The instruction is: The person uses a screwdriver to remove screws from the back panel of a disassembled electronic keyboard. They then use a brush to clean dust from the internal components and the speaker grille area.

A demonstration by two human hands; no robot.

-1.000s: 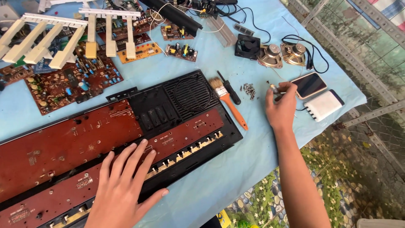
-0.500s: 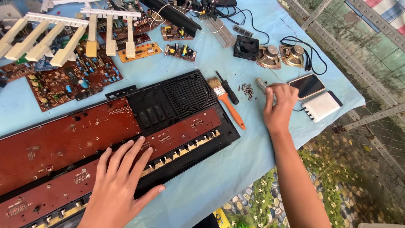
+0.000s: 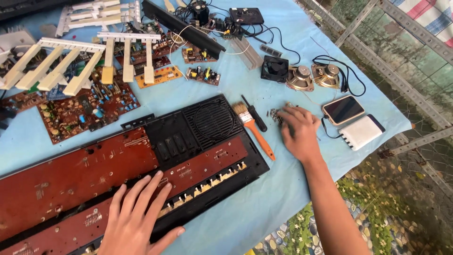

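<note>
Screws, a small pile of dark metal ones [image 3: 274, 114], lie on the table's light blue cloth [image 3: 245, 212], and the right hand [image 3: 298, 132] is down over them, fingers curled at the pile; whether anything is pinched in its grip cannot be told. The left hand [image 3: 137, 219] lies flat and released, fingers spread, on the opened black keyboard case with its reddish-brown circuit boards [image 3: 85, 174]. Just beside the screws are a black-handled screwdriver [image 3: 254, 113] and an orange-handled paintbrush [image 3: 255, 130]. Much of the stripping looks done: white key strips [image 3: 56, 66], smaller brown circuit boards [image 3: 85, 111], two round speakers [image 3: 312, 75] and a black fan [image 3: 274, 68] already lie apart. The long boards are in the case, so that part seems left.
</note>
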